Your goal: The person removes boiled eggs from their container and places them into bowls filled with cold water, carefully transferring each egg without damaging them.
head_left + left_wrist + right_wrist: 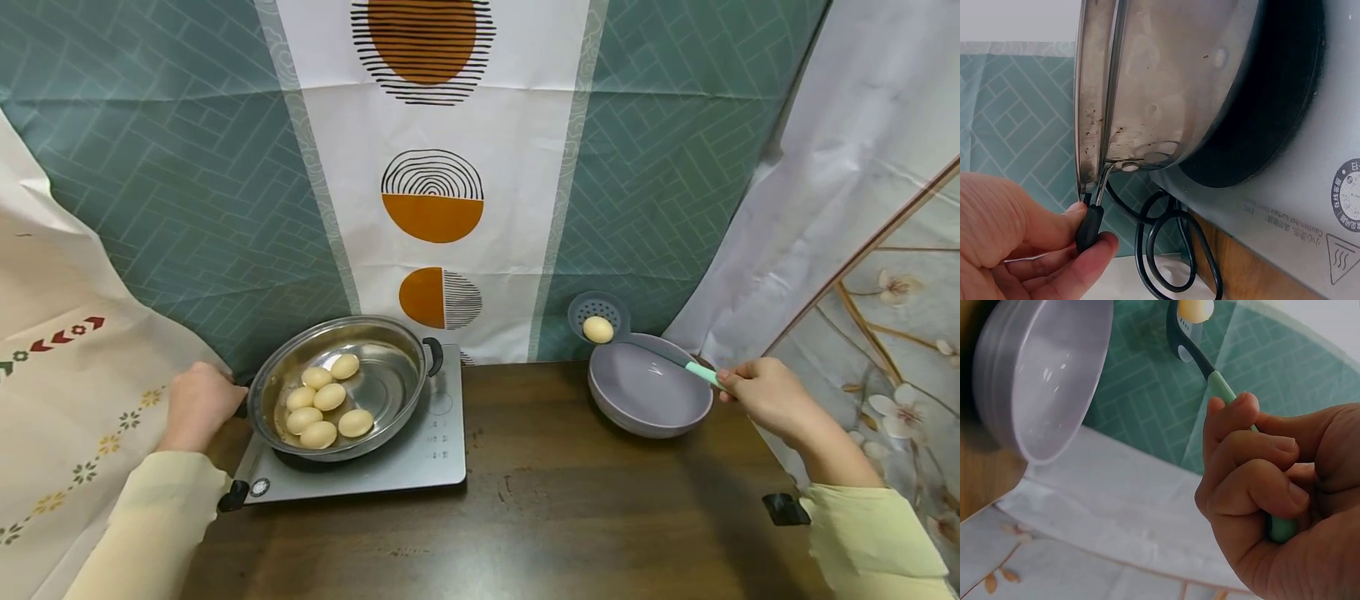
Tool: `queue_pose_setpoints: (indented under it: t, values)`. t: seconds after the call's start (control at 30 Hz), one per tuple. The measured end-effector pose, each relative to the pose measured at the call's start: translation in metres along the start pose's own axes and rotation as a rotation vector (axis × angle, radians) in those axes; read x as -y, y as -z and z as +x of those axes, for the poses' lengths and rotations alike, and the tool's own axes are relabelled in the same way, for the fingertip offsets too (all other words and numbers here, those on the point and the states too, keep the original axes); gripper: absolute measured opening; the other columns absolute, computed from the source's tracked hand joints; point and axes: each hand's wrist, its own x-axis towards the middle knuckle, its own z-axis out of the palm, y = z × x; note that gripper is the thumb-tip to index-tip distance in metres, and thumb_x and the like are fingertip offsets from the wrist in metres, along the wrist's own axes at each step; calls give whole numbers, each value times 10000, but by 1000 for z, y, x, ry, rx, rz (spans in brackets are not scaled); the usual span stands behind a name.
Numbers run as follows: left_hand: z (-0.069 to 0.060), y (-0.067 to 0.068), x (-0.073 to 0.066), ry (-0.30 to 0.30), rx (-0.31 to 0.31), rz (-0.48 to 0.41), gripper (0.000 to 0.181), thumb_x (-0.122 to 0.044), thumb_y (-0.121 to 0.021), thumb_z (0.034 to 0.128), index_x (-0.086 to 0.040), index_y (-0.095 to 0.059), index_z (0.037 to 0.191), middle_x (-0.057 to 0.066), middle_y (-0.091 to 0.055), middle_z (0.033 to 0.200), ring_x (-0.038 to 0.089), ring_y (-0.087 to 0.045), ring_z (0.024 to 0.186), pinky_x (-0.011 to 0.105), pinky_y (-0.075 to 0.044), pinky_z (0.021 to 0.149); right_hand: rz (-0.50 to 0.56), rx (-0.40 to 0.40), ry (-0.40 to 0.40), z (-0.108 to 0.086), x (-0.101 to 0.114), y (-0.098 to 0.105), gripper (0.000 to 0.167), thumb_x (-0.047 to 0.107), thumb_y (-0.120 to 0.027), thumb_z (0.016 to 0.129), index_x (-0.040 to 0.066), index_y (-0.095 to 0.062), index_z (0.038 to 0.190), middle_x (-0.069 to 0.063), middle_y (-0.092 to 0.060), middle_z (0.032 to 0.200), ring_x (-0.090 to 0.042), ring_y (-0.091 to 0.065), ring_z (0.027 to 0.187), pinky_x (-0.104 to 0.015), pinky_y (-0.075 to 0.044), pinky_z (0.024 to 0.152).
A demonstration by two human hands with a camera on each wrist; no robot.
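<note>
A steel pan (382,332) on the left holds several pale eggs (330,397) bunched toward its left side. My left hand (198,406) pinches the pan's black side handle (1090,228) between thumb and fingers. In my right hand (767,396) is a slotted ladle (658,352), its green handle (1221,387) wrapped by curled fingers. One egg (598,329) lies in the ladle's perforated dark bowl, raised above the back rim of a lavender bowl (651,392). The inside of that bowl shows no egg.
Beneath the pan is a silver induction cooker (442,450) with a black cord (1194,250) beside it. The brown wooden table (540,500) runs between cooker and bowl. Patterned cloth (480,183) hangs behind, and a white floral sheet (892,333) stands at the right.
</note>
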Motion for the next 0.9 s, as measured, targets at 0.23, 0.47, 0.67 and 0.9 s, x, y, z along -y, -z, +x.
queue_pose_setpoints:
  t: [0.23, 0.47, 0.67, 0.9]
  values:
    - [-3, 2, 4, -34, -20, 21, 321, -191, -675, 718, -90, -524, 454, 20, -480, 458, 248, -418, 496, 319, -301, 449, -2, -5, -39, -9, -19, -1, 511, 366, -319, 997, -16, -645, 903, -56, -582, 799, -141, -431, 691, -281, -328, 591]
    - [-2, 2, 6, -43, 5, 33, 337, -188, -667, 738, -98, -527, 444, -4, -473, 439, 241, -423, 492, 316, -303, 466, -19, -26, -77, -17, -40, -5, 510, 345, -305, 1001, -13, -649, 887, -56, -584, 791, -131, -413, 658, -281, -316, 571]
    - [0, 0, 4, -47, 14, 27, 353, -191, -666, 751, -97, -531, 439, -7, -468, 428, 238, -430, 478, 318, -301, 464, -56, -37, -105, -23, -56, -6, 513, 350, -312, 998, 2, -654, 840, -143, -629, 848, -188, -463, 713, -289, -330, 590]
    - [0, 0, 0, -41, 2, 25, 365, -187, -665, 751, -106, -510, 431, -8, -455, 428, 231, -416, 479, 311, -303, 460, -67, -29, -138, -25, -69, -12, 518, 396, -332, 987, 6, -650, 863, -101, -616, 816, -196, -440, 662, -306, -333, 562]
